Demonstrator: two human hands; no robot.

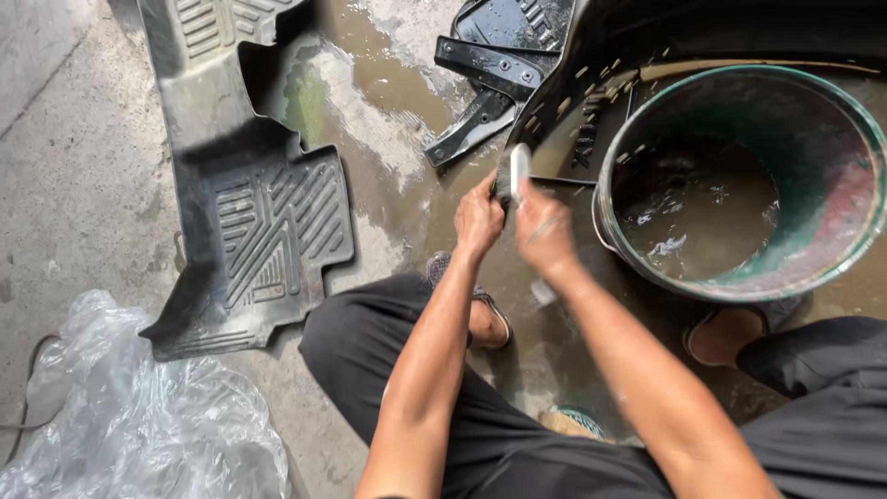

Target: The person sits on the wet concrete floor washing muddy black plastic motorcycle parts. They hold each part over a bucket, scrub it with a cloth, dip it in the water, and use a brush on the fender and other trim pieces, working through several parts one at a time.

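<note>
Both hands met over wet concrete. The left hand was closed around a small pale brush, and the right hand pressed against it from the other side, fingers curled; whether it truly gripped the brush could not be told. One green-rimmed bucket of murky water stood just right of the hands. One black moulded car mat lay under and beyond them, touching the bucket. A second ribbed car mat lay well to the left, with open floor between. One crumpled plastic sheet sat near the left elbow.
</note>
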